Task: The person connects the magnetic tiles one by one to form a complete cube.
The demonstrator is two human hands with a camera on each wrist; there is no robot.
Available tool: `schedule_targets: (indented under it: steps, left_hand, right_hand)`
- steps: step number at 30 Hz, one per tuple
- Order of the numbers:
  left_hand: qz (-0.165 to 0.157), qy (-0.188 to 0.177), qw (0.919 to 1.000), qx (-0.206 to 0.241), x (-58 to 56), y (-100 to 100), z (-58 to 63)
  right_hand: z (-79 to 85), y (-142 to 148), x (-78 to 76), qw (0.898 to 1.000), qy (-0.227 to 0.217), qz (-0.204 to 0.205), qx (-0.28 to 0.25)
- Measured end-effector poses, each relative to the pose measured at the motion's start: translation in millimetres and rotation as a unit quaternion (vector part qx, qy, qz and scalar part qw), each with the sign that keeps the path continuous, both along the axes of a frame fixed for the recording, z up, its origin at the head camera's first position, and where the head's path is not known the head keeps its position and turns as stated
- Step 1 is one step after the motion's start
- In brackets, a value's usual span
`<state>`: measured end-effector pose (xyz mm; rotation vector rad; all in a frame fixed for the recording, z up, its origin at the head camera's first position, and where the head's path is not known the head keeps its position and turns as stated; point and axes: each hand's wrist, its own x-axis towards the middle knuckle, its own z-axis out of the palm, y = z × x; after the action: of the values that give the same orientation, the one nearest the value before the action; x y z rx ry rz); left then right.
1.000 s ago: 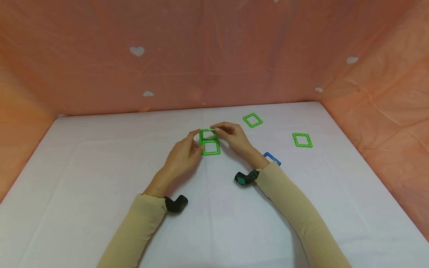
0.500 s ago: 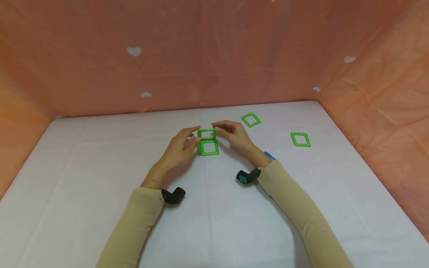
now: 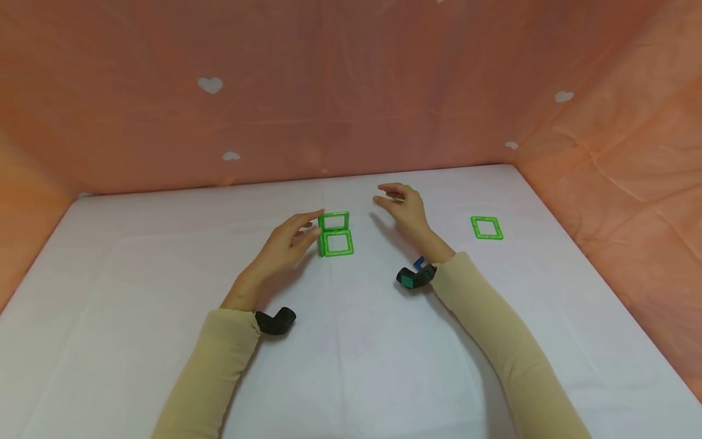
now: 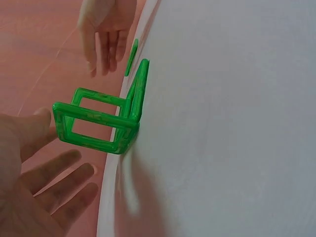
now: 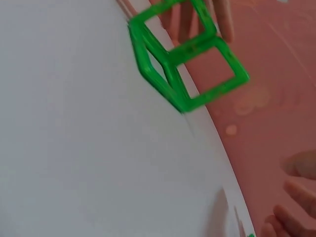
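Standing on the white table (image 3: pixel 329 378), a little beyond its middle, was the green frame structure (image 3: pixel 336 231), three hollow squares joined at their edges: one flat, one upright along the back, one upright along the side by your left hand (image 3: pixel 280 247). That hand was released, its fingers loosely extended right beside the upright side; whether the fingertips touched it could not be told. Your right hand (image 3: pixel 408 210) was well apart from the structure, its fingers and thumb lightly bent around nothing, in front of a loose green square (image 3: pixel 420 196) that it mostly hid from the head view. Nearer you, a blue piece (image 3: pixel 418 263) peeked out next to the right wrist camera (image 3: pixel 417 278). Farther right, another green square (image 3: pixel 488 238) lay flat. Your left wrist bore a matching black camera (image 3: pixel 276 321), and beige sleeves (image 3: pixel 499 341) covered both arms. Behind the table rose an orange cloth (image 3: pixel 351 110) with pale hearts (image 3: pixel 211 85).
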<state>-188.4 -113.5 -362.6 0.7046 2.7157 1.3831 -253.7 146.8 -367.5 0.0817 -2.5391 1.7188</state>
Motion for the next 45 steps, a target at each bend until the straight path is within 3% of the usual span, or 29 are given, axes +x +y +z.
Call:
schedule_targets:
  steps: [3,10,22,27,36,41,45]
  left_hand:
    - [-0.005,-0.002,1.0,0.002,0.1,0,-0.9]
    - [-0.004,0.016,0.9998,0.01,-0.3,1,-4.0]
    - [-0.009,0.01,0.9998,0.016,0.0,-1,-5.1]
    - [-0.013,0.003,0.9995,0.027,0.6,-1,-4.0]
    - [-0.014,-0.036,0.999,0.021,3.6,-2,-3.0]
    - [-0.013,-0.041,0.9987,0.028,3.4,0,-2.8]
    - [-0.017,-0.043,0.9985,0.029,2.8,4,-2.4]
  right_hand:
    - [-1.1,5,-3.9,0.999,-0.012,-0.031,0.004]
    - [-3.2,12,-7.9,0.998,-0.02,-0.062,0.014]
    - [-5.1,19,-15.4,0.99,-0.029,-0.13,0.048]
    - [-4.6,20,-18.0,0.986,-0.063,-0.133,0.072]
    - [-7.6,16,-23.2,0.975,-0.092,-0.12,0.164]
    - [-5.5,17,-22.7,0.97,-0.067,-0.102,0.21]
    - [-2.1,20,-16.4,0.954,-0.051,-0.09,0.281]
